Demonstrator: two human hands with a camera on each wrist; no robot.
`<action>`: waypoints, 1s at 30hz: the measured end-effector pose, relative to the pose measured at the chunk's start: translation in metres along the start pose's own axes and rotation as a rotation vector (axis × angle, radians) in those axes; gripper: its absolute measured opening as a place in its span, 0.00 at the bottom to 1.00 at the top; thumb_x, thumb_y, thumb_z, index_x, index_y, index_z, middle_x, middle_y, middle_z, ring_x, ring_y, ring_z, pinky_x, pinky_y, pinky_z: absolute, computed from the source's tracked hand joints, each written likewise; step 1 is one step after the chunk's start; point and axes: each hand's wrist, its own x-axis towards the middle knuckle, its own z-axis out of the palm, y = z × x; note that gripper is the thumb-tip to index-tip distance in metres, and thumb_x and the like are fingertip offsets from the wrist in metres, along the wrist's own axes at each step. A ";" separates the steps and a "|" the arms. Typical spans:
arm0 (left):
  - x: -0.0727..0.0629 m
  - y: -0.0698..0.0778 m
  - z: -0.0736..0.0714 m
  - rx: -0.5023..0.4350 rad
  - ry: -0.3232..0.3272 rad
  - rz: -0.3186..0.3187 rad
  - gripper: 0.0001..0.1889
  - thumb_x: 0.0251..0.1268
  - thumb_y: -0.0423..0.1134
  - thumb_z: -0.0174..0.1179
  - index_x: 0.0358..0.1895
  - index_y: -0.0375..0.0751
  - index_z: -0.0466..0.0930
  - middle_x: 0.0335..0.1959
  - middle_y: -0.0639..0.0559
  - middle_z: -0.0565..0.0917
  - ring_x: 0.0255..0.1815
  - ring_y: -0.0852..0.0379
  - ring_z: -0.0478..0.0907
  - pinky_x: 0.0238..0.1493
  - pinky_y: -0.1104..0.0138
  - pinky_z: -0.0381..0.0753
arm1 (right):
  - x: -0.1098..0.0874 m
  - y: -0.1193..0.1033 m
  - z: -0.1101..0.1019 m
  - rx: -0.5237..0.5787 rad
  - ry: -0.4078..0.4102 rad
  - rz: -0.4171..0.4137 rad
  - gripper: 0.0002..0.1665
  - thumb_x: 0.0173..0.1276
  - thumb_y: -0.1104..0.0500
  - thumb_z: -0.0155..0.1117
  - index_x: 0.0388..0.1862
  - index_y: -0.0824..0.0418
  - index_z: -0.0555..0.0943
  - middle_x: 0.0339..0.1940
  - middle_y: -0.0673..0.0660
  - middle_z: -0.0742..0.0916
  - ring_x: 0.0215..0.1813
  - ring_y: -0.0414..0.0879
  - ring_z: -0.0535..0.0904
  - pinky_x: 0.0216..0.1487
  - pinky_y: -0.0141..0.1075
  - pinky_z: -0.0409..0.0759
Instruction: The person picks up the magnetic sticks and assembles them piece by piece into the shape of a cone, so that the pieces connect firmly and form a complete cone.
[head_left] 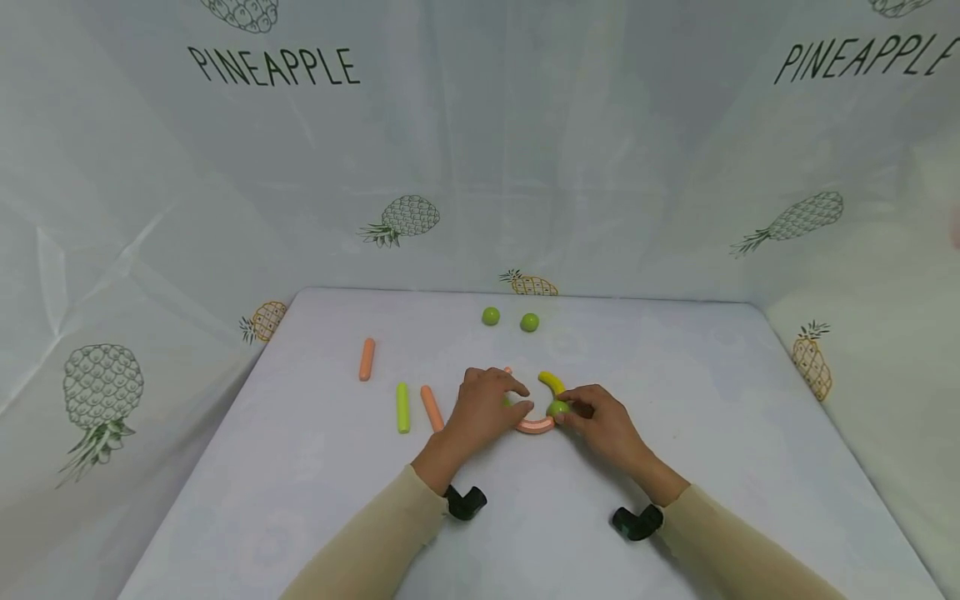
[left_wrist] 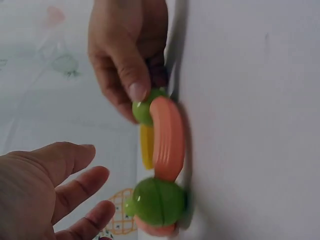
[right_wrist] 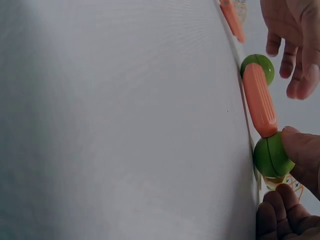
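Note:
My right hand (head_left: pixel 602 427) pinches a green ball connector (head_left: pixel 557 408) between thumb and fingers. A curved orange stick (head_left: pixel 535 427) with a ridged surface joins that ball to another green ball (left_wrist: pixel 159 201). From the pinched ball a curved yellow stick (head_left: pixel 551 382) runs toward the far side. My left hand (head_left: pixel 483 406) hovers beside the left-hand ball, its fingers spread and apart from it in the left wrist view. Another orange piece (head_left: pixel 508 369) shows just past the left hand, mostly hidden by it.
Two loose green balls (head_left: pixel 491 316) lie near the table's back edge. To the left are a straight green stick (head_left: pixel 403 408), an orange stick (head_left: pixel 431 408) and another orange stick (head_left: pixel 367 359). A pineapple-print sheet (head_left: pixel 480 150) hangs behind the white table (head_left: pixel 712 375).

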 end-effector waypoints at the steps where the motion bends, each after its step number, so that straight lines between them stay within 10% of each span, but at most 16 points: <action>1: 0.002 -0.002 -0.004 -0.009 0.001 -0.011 0.12 0.71 0.50 0.69 0.49 0.51 0.93 0.57 0.50 0.89 0.64 0.45 0.78 0.67 0.50 0.70 | 0.000 0.000 0.000 0.002 -0.001 0.006 0.18 0.68 0.55 0.78 0.55 0.55 0.89 0.55 0.57 0.86 0.50 0.49 0.80 0.53 0.45 0.80; 9: 0.020 -0.019 -0.027 -0.201 0.044 -0.181 0.11 0.73 0.47 0.67 0.51 0.51 0.92 0.61 0.48 0.85 0.70 0.40 0.71 0.72 0.49 0.73 | -0.001 0.001 0.000 0.006 -0.009 0.021 0.18 0.68 0.55 0.78 0.56 0.54 0.89 0.55 0.56 0.86 0.51 0.48 0.80 0.54 0.44 0.80; 30: 0.101 -0.059 -0.040 -0.399 0.165 -0.146 0.22 0.73 0.44 0.69 0.67 0.47 0.81 0.65 0.42 0.82 0.68 0.41 0.74 0.70 0.50 0.73 | -0.002 0.001 0.001 0.045 -0.016 0.040 0.17 0.68 0.55 0.78 0.55 0.52 0.89 0.56 0.55 0.86 0.53 0.48 0.81 0.57 0.44 0.80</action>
